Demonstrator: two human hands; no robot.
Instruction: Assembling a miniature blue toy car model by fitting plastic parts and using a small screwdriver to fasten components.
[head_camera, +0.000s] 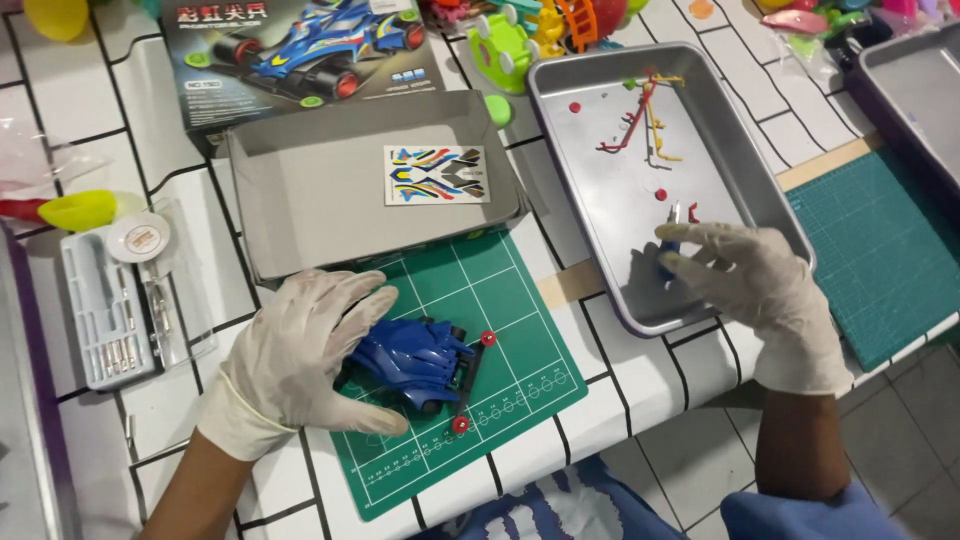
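A blue toy racing car (420, 358) with a black front bar and red rollers lies on a green cutting mat (500, 320). My left hand (300, 360), in a white glove, rests on the car's rear and holds it down. My right hand (750, 285), also gloved, reaches into a metal tray (600, 110) and pinches a small blue-handled tool (668, 255) at the tray's near end. Red and yellow plastic sprue pieces (645, 120) and small red parts lie further back in the tray.
An open grey cardboard box (300, 190) with a sticker sheet (437, 175) stands behind the mat, the printed car box lid (290, 55) beyond it. A clear case of small screwdrivers (110, 310) lies left. A second green mat (880, 250) and another tray (920, 90) sit right.
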